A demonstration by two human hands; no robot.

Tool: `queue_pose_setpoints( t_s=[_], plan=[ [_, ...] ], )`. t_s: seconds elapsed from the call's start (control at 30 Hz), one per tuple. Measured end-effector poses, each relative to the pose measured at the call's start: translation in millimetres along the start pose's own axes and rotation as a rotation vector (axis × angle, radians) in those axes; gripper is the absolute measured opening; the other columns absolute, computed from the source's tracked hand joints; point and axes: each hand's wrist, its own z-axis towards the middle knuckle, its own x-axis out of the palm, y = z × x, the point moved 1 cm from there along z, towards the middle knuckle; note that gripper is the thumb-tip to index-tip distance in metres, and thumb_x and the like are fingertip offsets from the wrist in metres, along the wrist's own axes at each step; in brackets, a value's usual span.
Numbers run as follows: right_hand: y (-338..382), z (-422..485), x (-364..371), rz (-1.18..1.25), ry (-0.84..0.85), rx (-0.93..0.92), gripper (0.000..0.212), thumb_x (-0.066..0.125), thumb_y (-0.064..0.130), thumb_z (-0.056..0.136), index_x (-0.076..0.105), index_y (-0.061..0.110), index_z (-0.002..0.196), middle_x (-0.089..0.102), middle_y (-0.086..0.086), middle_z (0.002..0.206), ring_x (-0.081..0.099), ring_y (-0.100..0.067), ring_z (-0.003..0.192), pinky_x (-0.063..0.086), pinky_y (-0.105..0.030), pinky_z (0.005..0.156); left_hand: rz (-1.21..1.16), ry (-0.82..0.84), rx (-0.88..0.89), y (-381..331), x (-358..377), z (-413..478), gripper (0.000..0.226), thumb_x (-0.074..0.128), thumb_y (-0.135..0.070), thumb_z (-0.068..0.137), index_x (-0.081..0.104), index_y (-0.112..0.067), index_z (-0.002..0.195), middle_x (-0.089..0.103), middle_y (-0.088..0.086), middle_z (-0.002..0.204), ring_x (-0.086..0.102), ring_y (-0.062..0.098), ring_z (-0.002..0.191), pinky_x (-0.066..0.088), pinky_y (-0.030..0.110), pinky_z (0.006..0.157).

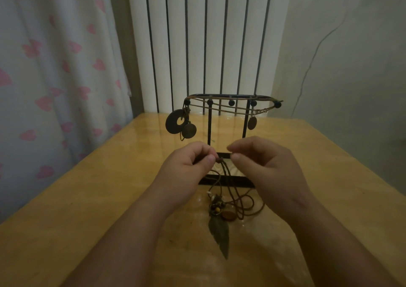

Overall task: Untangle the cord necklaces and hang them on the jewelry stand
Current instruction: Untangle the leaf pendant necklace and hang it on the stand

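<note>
Forearms reach in over the desk (87,198), and between the wrists lies a leaf pendant (219,231) with a brown stone (228,215) just beside it, both flat on the wood. From them the cords (232,190) rise in loose, crossing loops to the fingertips.

The left hand (186,166) pinches the cords at a small knot (219,159) between thumb and forefinger. The right hand (263,166) hovers just beside that knot with thumb and forefinger drawn close. Whether they grip a strand I cannot tell; it is too thin to see.

Just beyond both hands stands the stand (208,128). Cords are already draped along its top bar, and a ring pendant (175,122) hangs beyond the left hand.

The cords look soft, light and limp, so they will probably sag and snag rather than slide. The pendants likely carry most of the weight. A good hold seems to be right at the knot, teasing one strand loose at a time, since pulling hard could tighten the tangle.
</note>
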Motion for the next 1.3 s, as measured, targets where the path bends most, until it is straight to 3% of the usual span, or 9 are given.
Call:
queue_pose_setpoints(
  t_s=[0.17, 0.37, 0.63, 0.8, 1.0, 1.3],
  plan=[
    [1, 0, 5, -0.156, 0.039, -0.044, 0.014, 0.066, 0.03, 0.086, 0.065, 0.043, 0.086, 0.064, 0.021, 0.077, 0.058, 0.005, 0.082, 0.045, -0.008, 0.064, 0.039, 0.037, -0.027, 2, 1, 1, 0.017, 0.052, -0.02, 0.098, 0.064, -0.026, 0.088, 0.06, -0.011, 0.078, 0.054, -0.004, 0.071, 0.04, 0.016, 0.065],
    [0, 0, 7, -0.288, 0.063, -0.042, 0.011, 0.062, 0.036, 0.087, 0.06, 0.047, 0.089, 0.06, 0.022, 0.08, 0.053, 0.01, 0.086, 0.04, -0.011, 0.06, 0.062, 0.064, -0.044, 0, 1, 0, 0.018, 0.051, -0.02, 0.098, 0.065, -0.026, 0.088, 0.062, -0.008, 0.08, 0.055, 0.0, 0.075, 0.041, 0.021, 0.069],
    [-4, 0, 11, -0.296, 0.131, -0.031, 0.009, 0.052, 0.036, 0.091, 0.055, 0.04, 0.083, 0.057, 0.015, 0.08, 0.053, 0.002, 0.077, 0.04, -0.016, 0.061, 0.007, 0.077, -0.058, 3, 2, 1, 0.021, 0.051, -0.019, 0.098, 0.064, -0.027, 0.084, 0.058, -0.016, 0.07, 0.055, 0.001, 0.072, 0.043, 0.025, 0.072],
    [-5, 0, 14, -0.317, 0.136, -0.04, 0.009, 0.05, 0.033, 0.089, 0.053, 0.034, 0.081, 0.054, 0.011, 0.075, 0.049, -0.004, 0.067, 0.037, -0.017, 0.057, -0.031, 0.098, -0.056, 4, 3, 1, 0.023, 0.053, -0.017, 0.097, 0.065, -0.029, 0.082, 0.065, -0.006, 0.079, 0.062, 0.013, 0.082, 0.051, 0.033, 0.079],
    [-5, -1, 13, -0.308, 0.139, -0.036, 0.007, 0.051, 0.033, 0.086, 0.053, 0.033, 0.079, 0.053, 0.011, 0.075, 0.048, 0.0, 0.07, 0.035, -0.015, 0.057, -0.006, 0.092, -0.041, 1, 3, 0, 0.021, 0.053, -0.016, 0.097, 0.066, -0.028, 0.084, 0.067, 0.003, 0.086, 0.063, 0.022, 0.089, 0.054, 0.046, 0.087],
    [-3, -1, 14, -0.359, 0.112, -0.064, 0.005, 0.054, 0.037, 0.085, 0.052, 0.041, 0.082, 0.054, 0.016, 0.079, 0.051, 0.0, 0.075, 0.037, -0.015, 0.062, 0.036, 0.095, -0.041, 3, 4, 0, 0.021, 0.048, -0.019, 0.099, 0.063, -0.027, 0.086, 0.062, 0.003, 0.084, 0.059, 0.024, 0.088, 0.053, 0.048, 0.086]
  ],
)
